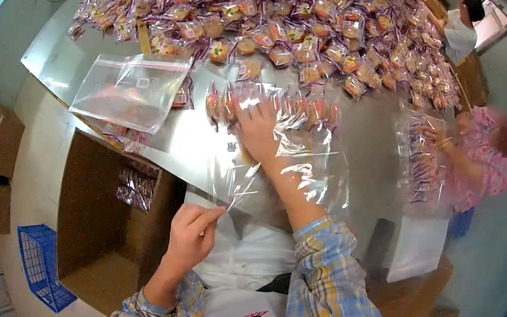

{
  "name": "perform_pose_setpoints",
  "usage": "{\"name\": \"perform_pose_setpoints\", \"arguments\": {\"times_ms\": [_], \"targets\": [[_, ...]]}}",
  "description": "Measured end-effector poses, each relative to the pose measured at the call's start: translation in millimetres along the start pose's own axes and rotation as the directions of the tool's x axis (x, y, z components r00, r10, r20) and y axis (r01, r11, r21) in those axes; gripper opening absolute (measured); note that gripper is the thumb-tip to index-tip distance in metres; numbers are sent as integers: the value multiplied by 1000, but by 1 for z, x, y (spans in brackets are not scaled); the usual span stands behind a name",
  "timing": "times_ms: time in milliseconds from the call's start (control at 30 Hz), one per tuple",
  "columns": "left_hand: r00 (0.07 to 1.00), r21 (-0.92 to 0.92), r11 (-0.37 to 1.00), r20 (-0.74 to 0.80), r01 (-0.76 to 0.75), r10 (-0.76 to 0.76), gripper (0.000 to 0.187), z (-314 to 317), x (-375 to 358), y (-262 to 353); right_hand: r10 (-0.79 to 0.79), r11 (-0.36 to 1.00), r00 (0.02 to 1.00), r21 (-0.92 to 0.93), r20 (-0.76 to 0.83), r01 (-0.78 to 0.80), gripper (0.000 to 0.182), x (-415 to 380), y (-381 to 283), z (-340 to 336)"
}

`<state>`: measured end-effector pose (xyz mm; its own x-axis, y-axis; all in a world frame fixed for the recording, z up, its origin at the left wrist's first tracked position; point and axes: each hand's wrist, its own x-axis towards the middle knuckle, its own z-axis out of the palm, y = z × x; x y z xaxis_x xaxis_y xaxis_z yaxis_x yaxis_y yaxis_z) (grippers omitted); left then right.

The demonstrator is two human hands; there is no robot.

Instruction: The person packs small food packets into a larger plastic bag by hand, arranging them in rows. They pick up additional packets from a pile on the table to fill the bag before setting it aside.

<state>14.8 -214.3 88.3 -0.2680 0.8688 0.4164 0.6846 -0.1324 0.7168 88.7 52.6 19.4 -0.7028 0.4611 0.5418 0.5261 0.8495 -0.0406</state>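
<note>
A clear plastic bag (320, 148) lies on the metal table in front of me, with a row of small wrapped packets (312, 111) in its far part. My left hand (191, 231) is closed in a pinch on the near left edge of this bag and pulls the film taut. My right hand (258, 127) reaches inside the bag, its fingers spread over the packets at the left end of the row. Left of it lies an empty zip bag (130, 92), with one packet (182, 93) by its right edge.
Wrapped packets (286, 20) are heaped along the far side of the table (54, 56). An open carton (92, 201) and a blue basket (44, 265) stand below left. At right, a co-worker (483, 158) handles another filled bag (421, 156). Another person (462, 32) is behind.
</note>
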Motion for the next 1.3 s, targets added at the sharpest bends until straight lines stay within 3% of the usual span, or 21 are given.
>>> {"name": "perform_pose_setpoints", "arguments": {"times_ms": [100,133,233,400,500,533,633,700,767,800,833,900,967,1033,1100,1200,1300], "targets": [[1000,-83,996,0,26,-26,33,-3,2,8,72,996,997,59,19,-73,56,-3,-1,1],[1000,-99,995,-3,28,-28,33,-3,3,12,18,1000,999,-18,-43,-19,55,-1,2,4],[1000,-91,996,-4,0,0,33,-3,6,14,57,988,998,147,-1,-56,54,9,-3,-9],[1000,-126,992,-5,23,-24,34,9,3,18,44,991,999,126,8,-45,60,4,-9,-31],[1000,-120,993,-6,21,-22,34,11,1,26,112,983,991,155,-71,-100,51,0,-12,-14],[1000,-110,994,-15,1,-3,33,11,2,27,71,995,975,80,-210,-55,46,-1,-15,-6],[999,-98,995,-35,-15,11,29,6,3,26,116,988,985,117,-130,-101,41,-1,-11,-2],[999,-126,992,-43,-20,15,28,4,3,23,120,987,988,118,-94,-109,48,-4,-14,-5],[997,-194,981,63,-27,40,22,-10,13,14,121,987,991,116,-59,-114,56,-10,-19,-8],[998,-235,970,8,-61,65,21,-16,17,3,64,998,998,-15,22,-64,63,-19,-20,-23],[996,-274,957,-50,-91,80,19,-19,21,-10,73,995,995,58,70,-77,62,-29,-24,-46],[977,-354,931,-152,87,-149,12,-14,21,-37,69,975,983,198,172,-103,59,-54,-28,-88],[930,-289,907,-116,306,-350,14,-11,37,-46,46,985,968,149,247,-84,55,-108,-23,-94],[966,-196,955,-88,223,-244,20,-1,58,-65,101,951,962,259,255,-168,43,-142,-27,-130],[974,-137,974,-110,181,-196,21,18,80,-90,-45,837,884,500,466,-222,37,-173,-14,-154],[965,-139,968,-129,211,-229,19,43,112,-130,-214,784,874,610,437,-113,31,-176,-6,-207],[950,-77,975,-222,208,-220,17,56,133,-155,-90,809,996,581,-26,88,26,-122,20,-224]]}}
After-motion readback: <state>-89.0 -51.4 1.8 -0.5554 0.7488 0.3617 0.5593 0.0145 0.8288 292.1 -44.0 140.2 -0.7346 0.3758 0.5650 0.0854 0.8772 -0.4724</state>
